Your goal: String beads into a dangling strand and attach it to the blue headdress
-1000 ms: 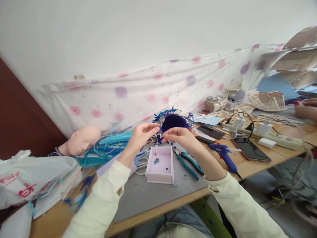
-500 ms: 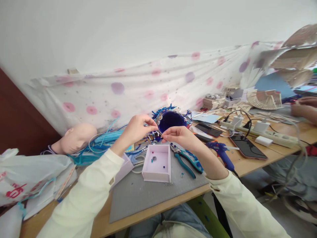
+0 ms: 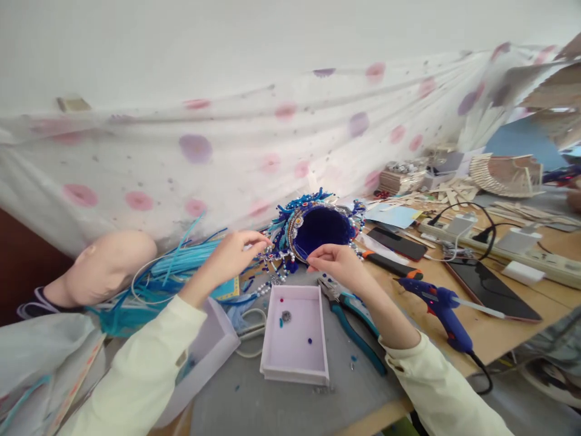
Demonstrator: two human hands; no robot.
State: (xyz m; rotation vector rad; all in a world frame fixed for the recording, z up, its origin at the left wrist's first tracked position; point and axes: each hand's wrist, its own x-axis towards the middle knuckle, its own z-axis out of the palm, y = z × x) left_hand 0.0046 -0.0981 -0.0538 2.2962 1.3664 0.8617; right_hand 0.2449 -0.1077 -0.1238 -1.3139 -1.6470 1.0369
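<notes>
My left hand [image 3: 238, 257] is raised in a pinch, its fingertips at the left side of a blue beaded headdress [image 3: 297, 227]. Thumb and finger of my right hand [image 3: 338, 264] are also pressed together, in front of the headdress's dark blue hollow. What either pinch holds is too fine to make out. Below the hands is a shallow white box [image 3: 297, 339] with a few small beads and a round silvery piece in it. Teal-handled pliers [image 3: 351, 330] lie to the right of the box. White-handled scissors [image 3: 252, 333] lie to its left, partly hidden.
A mannequin head [image 3: 109, 266] lies at left by blue cords [image 3: 181, 266]. A second white box [image 3: 209, 354] is partly under my left sleeve. At right are a blue glue gun [image 3: 442, 309], phones [image 3: 492, 287] and a power strip [image 3: 563, 260] with cables.
The view has come closer to the table and turned. My hands are farther apart, both still pinched, and more of the beaded headdress shows between them.
</notes>
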